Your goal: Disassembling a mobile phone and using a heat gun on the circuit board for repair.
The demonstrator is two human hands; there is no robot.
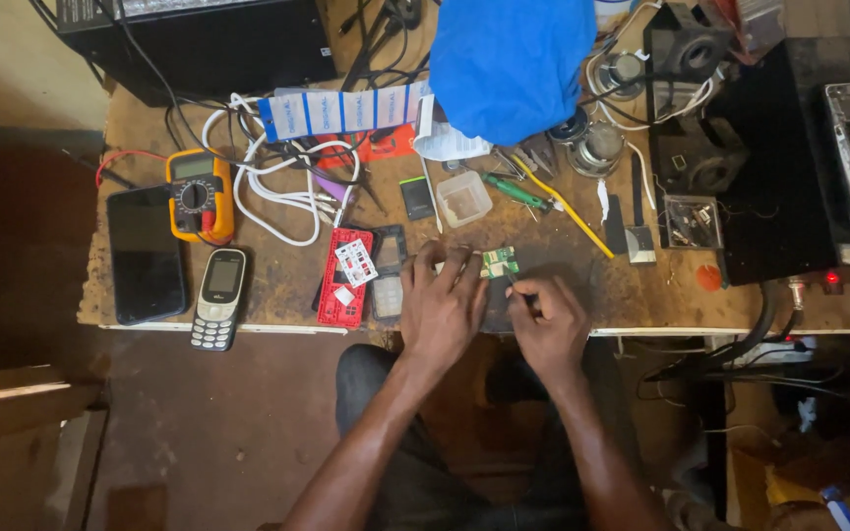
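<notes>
Head view: your two hands meet at the front edge of the desk (641,295), just right of its middle, over a small green circuit board (500,262). The board lies directly ahead of your fingers, between the two hands and slightly nearer the left one; it looks close to square, so no long axis can be read.

Your left hand (442,305) lies palm down with fingers curled — the fingertips press on or just beside the board's left edge, steadying it rather than closing around it. Your right hand (550,320) is bunched in a pinch around a thin tool (512,286) — its tip seems to reach up toward the board's near right corner, though whether it touches cannot be told.

Left of your left hand, along the same front edge, lie a red phone frame (344,278), a keypad phone (218,298) and a dark smartphone (145,254). A yellow multimeter (199,195) sits behind them.
</notes>
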